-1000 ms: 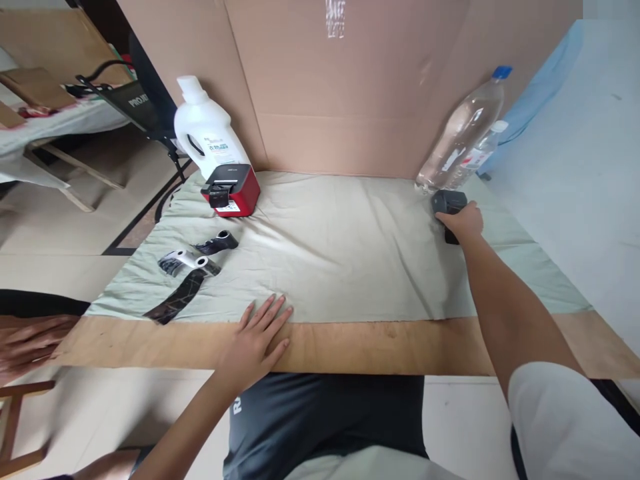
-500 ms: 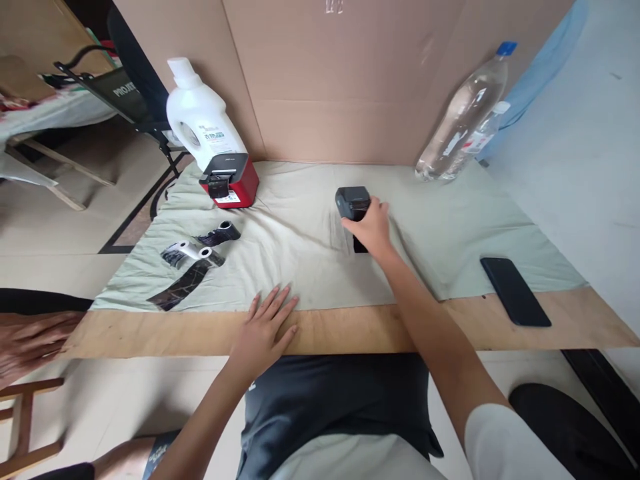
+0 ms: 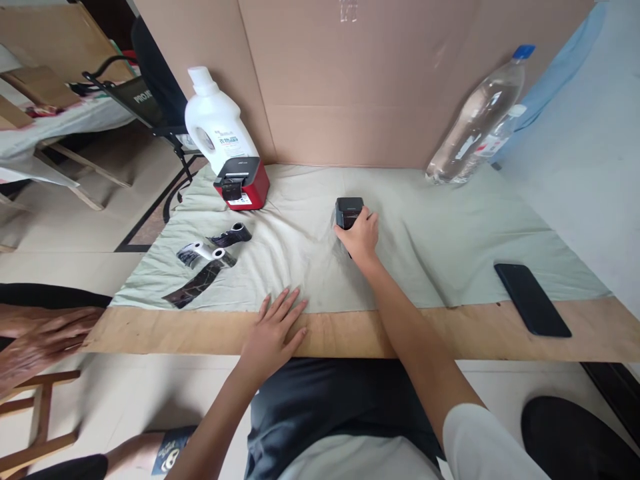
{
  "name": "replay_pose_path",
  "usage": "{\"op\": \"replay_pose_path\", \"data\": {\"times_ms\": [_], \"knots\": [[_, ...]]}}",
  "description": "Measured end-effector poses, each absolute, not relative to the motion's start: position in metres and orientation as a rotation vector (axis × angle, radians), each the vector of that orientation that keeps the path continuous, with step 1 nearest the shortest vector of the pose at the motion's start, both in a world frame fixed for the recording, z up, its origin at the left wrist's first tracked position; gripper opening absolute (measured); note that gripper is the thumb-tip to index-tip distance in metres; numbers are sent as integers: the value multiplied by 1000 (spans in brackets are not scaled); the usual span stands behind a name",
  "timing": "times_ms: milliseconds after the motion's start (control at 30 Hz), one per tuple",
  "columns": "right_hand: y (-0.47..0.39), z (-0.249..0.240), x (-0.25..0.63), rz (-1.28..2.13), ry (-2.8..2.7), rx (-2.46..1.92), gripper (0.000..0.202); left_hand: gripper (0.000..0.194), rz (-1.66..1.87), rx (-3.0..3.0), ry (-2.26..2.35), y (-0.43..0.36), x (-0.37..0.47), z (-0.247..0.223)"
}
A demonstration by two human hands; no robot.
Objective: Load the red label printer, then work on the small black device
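My right hand [image 3: 361, 235] grips a small black label printer [image 3: 349, 205] from its near side, thumb on the left and fingers on the right. The printer is on the pale green cloth [image 3: 315, 260] near the middle of the table; its lower front is mostly hidden by the hand. At the table's front edge, my left hand [image 3: 275, 332] lies flat with fingers spread, holding nothing. To its upper left are several paper rolls with dark printed tails, among them one roll [image 3: 223, 257] with a long black strip [image 3: 194, 285].
A red and black printer [image 3: 245, 183] stands before a white detergent bottle [image 3: 220, 123] at the back left. Clear bottles, one large [image 3: 475, 120], lean against cardboard [image 3: 350, 80] at the back right. A phone [image 3: 533, 300] lies right. Another person's hand [image 3: 55, 337] is at far left.
My right hand has shifted the black label printer slightly left and nearer to me. The view has turned a little to the left. My left hand remains flat at the table edge.
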State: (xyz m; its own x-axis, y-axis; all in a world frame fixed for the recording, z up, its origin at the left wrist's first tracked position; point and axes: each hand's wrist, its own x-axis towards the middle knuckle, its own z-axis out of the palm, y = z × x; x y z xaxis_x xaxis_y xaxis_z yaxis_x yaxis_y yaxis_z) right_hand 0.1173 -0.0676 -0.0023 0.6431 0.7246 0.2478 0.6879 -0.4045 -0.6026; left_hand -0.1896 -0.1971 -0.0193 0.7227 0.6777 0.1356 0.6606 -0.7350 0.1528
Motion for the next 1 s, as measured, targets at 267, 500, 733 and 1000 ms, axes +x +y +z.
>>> {"op": "replay_pose_path", "data": {"times_ms": [267, 500, 733, 1000], "knots": [[-69, -6, 116, 58, -1101, -2163, 94, 28, 818, 2725, 1076, -184, -176, 14], [-65, -14, 117, 30, -1089, -2135, 94, 26, 980, 2097, 1282, -40, -53, 43], [-71, -15, 119, 21, -1099, -2119, 96, 28, 497, 1997, 1427, 43, 34, 21], [-75, -8, 118, 136, -1075, -2129, 102, 28, 532, 1838, 1238, 56, 24, 7]]}}
